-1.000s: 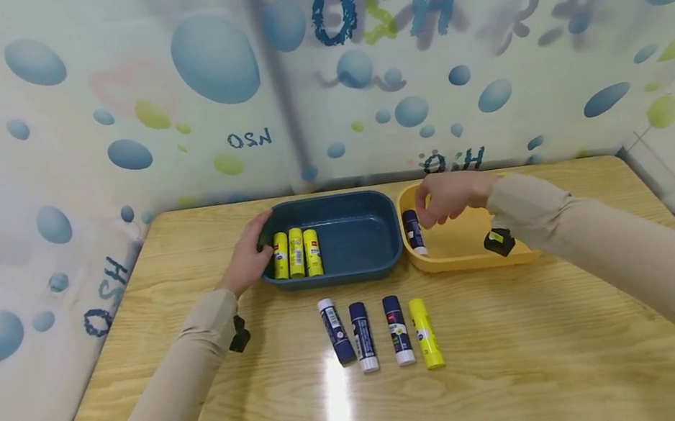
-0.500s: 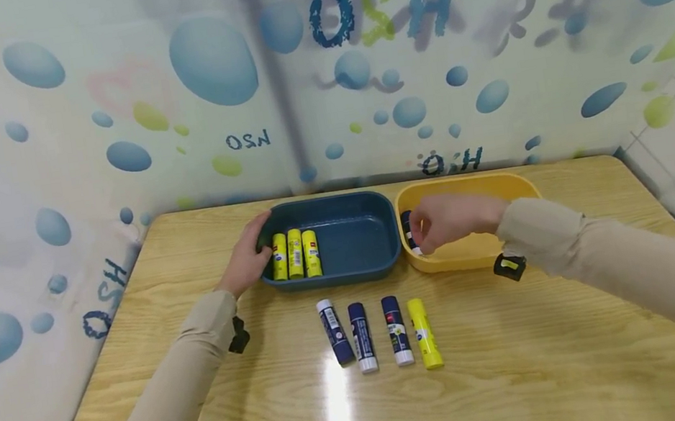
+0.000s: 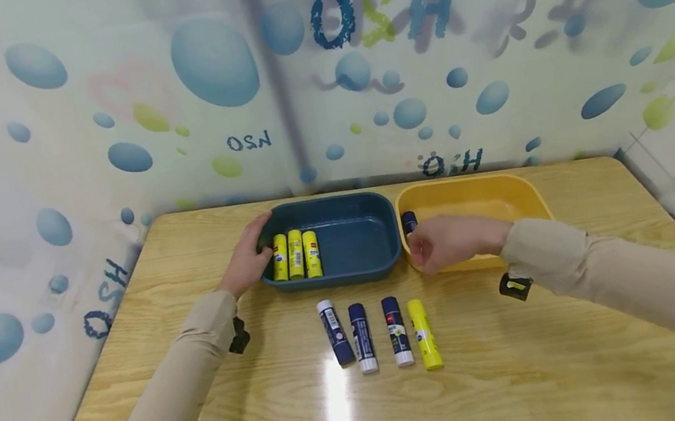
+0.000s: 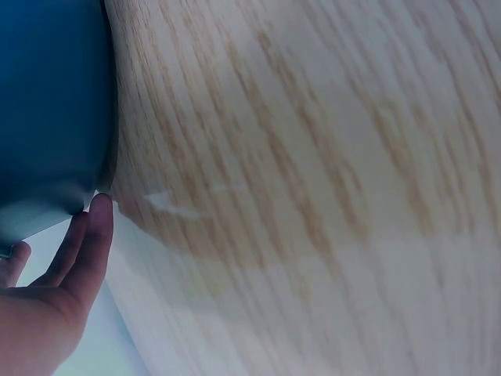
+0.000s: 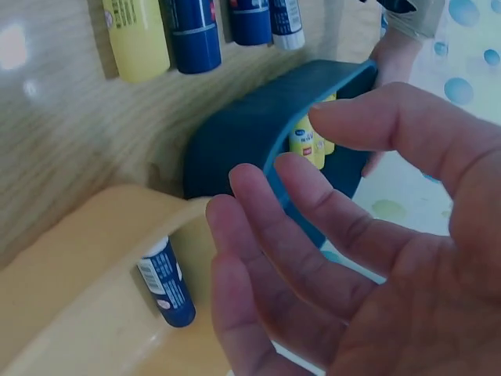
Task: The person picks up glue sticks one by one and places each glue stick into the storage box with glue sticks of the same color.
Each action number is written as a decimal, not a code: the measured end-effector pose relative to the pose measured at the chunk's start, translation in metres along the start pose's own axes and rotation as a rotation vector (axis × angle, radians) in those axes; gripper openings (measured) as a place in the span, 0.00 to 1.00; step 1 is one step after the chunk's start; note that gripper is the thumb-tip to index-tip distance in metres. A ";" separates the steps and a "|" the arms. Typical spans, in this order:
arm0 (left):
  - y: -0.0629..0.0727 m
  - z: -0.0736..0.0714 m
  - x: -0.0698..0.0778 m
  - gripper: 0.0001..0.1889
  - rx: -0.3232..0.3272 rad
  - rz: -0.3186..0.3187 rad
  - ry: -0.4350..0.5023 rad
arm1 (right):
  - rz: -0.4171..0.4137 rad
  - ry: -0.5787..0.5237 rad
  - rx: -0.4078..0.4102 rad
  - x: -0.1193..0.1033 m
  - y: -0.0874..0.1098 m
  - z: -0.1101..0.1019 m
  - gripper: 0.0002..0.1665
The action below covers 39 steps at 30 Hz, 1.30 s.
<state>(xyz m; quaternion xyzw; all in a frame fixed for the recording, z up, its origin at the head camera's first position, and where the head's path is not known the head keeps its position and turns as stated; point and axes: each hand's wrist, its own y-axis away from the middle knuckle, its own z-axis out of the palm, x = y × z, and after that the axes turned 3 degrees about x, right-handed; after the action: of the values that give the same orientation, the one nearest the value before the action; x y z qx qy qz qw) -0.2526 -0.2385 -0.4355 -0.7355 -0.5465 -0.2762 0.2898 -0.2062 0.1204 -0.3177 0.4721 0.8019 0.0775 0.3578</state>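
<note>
My left hand (image 3: 246, 259) holds the left end of a dark blue plastic bin (image 3: 363, 276), thumb over the rim and fingers along the outer wall. Three yellow glue sticks (image 3: 295, 254) lie side by side in that bin. Over the near left rim of a yellow-orange bin (image 3: 504, 189) is my right hand (image 3: 456, 240). In the right wrist view its fingers (image 5: 309, 184) are loosely bent with nothing between them. Inside this bin a navy glue stick (image 5: 166, 283) lies against the left side; in the head view the hand partly covers it.
In front of the bins, three navy glue sticks (image 3: 363, 337) with white ends and a yellow glue stick (image 3: 424, 334) lie on the wooden table (image 3: 532, 370). The two bins stand side by side. A patterned wall covering (image 3: 320, 96) rises behind the table's far edge.
My right hand has moved toward me, from over the inside of the yellow-orange bin to its near left rim. The left hand and the glue sticks on the table stay put.
</note>
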 end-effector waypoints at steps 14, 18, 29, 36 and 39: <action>-0.002 0.000 0.000 0.35 -0.009 -0.007 0.015 | 0.010 -0.011 -0.054 -0.001 0.005 0.033 0.08; -0.002 0.000 0.000 0.35 -0.010 -0.008 0.012 | 0.026 0.030 -0.076 0.002 0.004 0.045 0.09; -0.003 -0.001 -0.001 0.35 -0.005 -0.012 0.020 | 0.124 0.130 -0.050 0.018 -0.003 0.074 0.15; -0.002 0.000 -0.002 0.35 -0.005 -0.014 0.016 | 0.186 0.128 -0.056 0.017 -0.007 0.086 0.20; -0.002 0.000 -0.002 0.35 -0.005 -0.016 0.018 | 0.186 0.140 -0.046 0.018 -0.007 0.089 0.23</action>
<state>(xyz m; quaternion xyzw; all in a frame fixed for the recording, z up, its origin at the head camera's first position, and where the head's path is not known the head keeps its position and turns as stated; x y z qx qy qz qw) -0.2547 -0.2397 -0.4369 -0.7294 -0.5490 -0.2867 0.2907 -0.1586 0.1117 -0.3951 0.5298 0.7756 0.1615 0.3029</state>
